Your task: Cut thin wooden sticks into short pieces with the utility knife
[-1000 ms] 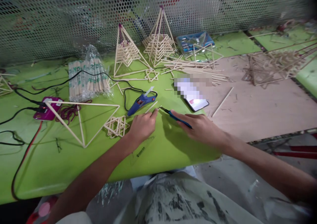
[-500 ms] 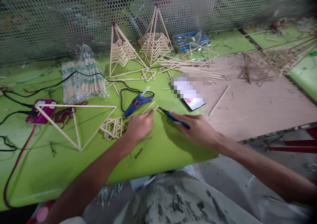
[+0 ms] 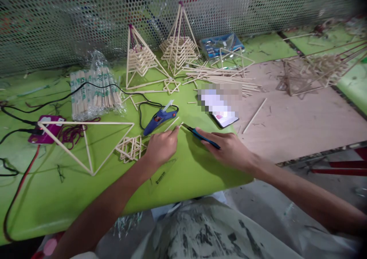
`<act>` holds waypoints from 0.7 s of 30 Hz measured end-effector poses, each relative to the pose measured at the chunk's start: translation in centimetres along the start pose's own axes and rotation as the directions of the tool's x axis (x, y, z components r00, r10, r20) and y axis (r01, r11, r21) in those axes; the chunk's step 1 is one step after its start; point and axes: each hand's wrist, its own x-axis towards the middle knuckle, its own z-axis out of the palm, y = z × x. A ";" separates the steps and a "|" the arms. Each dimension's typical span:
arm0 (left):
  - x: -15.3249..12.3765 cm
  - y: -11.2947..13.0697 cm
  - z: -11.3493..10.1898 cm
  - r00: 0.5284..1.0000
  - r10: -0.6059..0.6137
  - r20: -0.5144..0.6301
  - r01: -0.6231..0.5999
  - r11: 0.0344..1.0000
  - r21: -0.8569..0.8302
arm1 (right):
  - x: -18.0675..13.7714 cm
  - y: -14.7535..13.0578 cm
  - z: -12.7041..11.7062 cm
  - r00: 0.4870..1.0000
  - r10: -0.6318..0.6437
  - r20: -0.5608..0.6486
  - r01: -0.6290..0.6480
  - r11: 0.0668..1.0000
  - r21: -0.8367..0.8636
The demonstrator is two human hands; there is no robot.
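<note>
My left hand [image 3: 161, 147] rests on the green table [image 3: 183, 171], fingers curled, its index finger pressing a short wooden stick [image 3: 179, 125]. My right hand [image 3: 228, 147] is closed on blue-handled cutters [image 3: 201, 135], whose jaws meet the stick's end. A blue glue gun [image 3: 159, 117] lies just beyond my left hand. A small woven stick star [image 3: 131, 148] sits left of that hand, beside a large stick triangle [image 3: 87, 144].
Two stick pyramids [image 3: 141, 58] [image 3: 179, 47] stand at the back by a perforated metal screen. A bag of sticks [image 3: 94, 91], a pile of loose sticks [image 3: 223, 77], a phone [image 3: 225, 117], a pink power strip [image 3: 46, 133] with cables, and a bare wooden board [image 3: 301, 117] surround me.
The view shifted slightly; both hands stay in place with the cutters at the stick.
</note>
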 end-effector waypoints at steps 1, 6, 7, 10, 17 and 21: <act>0.0 0.0 0.0 1.000 -0.001 -0.003 0.001 1.000 0.001 | 0.0 0.0 0.0 1.000 0.000 0.000 0.000 1.000 -0.004; 0.2 0.0 0.0 1.000 0.004 0.025 -0.003 1.000 -0.014 | -0.1 0.0 0.2 1.000 -0.016 -0.017 0.014 0.998 -0.060; 0.2 0.0 0.0 1.000 0.013 0.026 -0.013 1.000 -0.014 | 0.0 0.0 0.3 1.000 -0.018 -0.016 0.017 0.997 -0.074; 0.3 0.0 -0.1 0.999 0.031 0.010 -0.031 1.000 0.006 | 0.4 -0.2 0.3 1.000 -0.025 0.001 0.025 0.995 -0.097; 0.3 -0.2 -0.3 0.999 0.028 0.015 -0.028 1.000 -0.001 | 1.4 -0.2 0.1 0.999 -0.048 0.013 0.049 0.991 -0.122; 0.3 -0.3 -0.3 0.999 0.024 0.025 -0.023 0.999 -0.026 | 1.5 -0.2 0.2 0.998 -0.063 0.015 0.065 0.989 -0.135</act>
